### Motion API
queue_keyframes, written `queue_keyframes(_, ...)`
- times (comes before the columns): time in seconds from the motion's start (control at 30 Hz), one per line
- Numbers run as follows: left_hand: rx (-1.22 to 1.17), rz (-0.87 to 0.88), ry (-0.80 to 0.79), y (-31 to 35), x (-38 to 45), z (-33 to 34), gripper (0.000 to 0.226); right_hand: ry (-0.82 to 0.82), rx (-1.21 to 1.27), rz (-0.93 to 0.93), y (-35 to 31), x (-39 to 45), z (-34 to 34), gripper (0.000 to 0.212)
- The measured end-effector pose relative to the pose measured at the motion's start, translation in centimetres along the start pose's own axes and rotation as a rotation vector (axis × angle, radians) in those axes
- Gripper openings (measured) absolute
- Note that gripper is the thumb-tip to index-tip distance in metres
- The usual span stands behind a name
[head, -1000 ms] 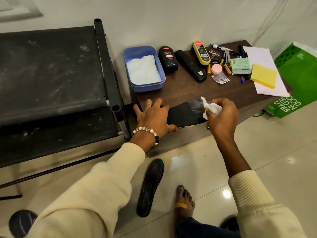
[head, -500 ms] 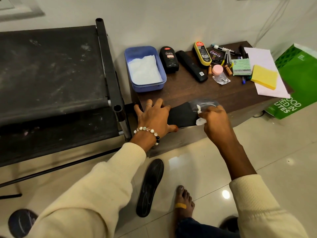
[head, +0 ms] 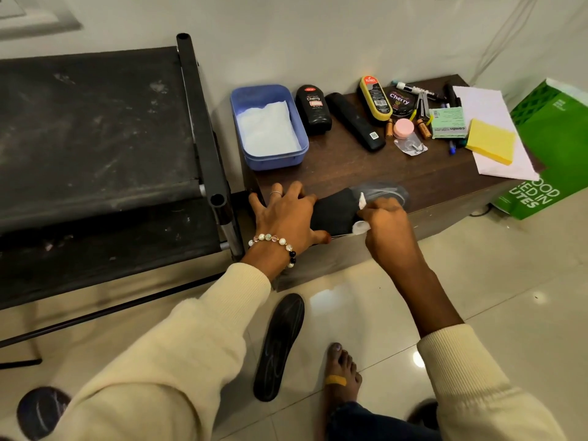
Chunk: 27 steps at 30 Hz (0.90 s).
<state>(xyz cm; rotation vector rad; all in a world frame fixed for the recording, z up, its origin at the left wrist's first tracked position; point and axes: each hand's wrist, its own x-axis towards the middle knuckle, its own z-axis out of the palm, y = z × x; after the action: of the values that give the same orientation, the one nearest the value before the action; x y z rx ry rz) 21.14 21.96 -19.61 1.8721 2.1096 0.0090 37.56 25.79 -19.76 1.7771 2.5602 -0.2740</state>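
A black shoe insole [head: 334, 211] lies along the front edge of the low brown table [head: 356, 167]. My left hand [head: 286, 218] presses flat on its left end, fingers spread. My right hand [head: 385, 224] grips a small white tissue [head: 361, 227] and holds it against the middle of the insole. The right end of the insole looks grey and smeared. A second black insole [head: 280, 345] lies on the tiled floor below the table.
A blue tub [head: 251, 97] holding white tissue, a black Cherry polish bottle [head: 313, 109], a black brush [head: 354, 125], a yellow Kiwi applicator [head: 375, 97], pens, sticky notes [head: 491, 141] and paper crowd the table's back. A black bench [head: 95, 128] stands left, a green bag [head: 553, 148] right. A bare foot [head: 342, 374] rests below.
My right hand has carried the tissue leftward along the insole, from its right end to its middle. My left hand has stayed pressed on the left end.
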Motion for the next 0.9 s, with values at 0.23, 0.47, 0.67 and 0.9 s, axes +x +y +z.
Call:
queue_keyframes(0.23, -0.006, -0.004, 0.001, 0.0, 0.0, -0.1, 0.074, 0.062, 0.011, -0.065, 0.7, 0.2, 0.3, 0.041)
queue_keyframes(0.47, -0.002, -0.004, 0.002, 0.1, 0.0, 0.0, 0.073, 0.081, 0.077, -0.262, -0.9, 0.0, 0.7, 0.045)
queue_keyframes(0.67, 0.000, 0.001, -0.003, 0.1, -0.1, -0.1, 0.074, 0.054, 0.001, -0.059, 0.3, 0.9, 0.3, 0.040)
queue_keyframes(0.9, 0.002, 0.007, -0.006, 0.0, 0.0, -0.1, 0.073, 0.020, -0.010, -0.166, -1.8, 1.3, 0.5, 0.042)
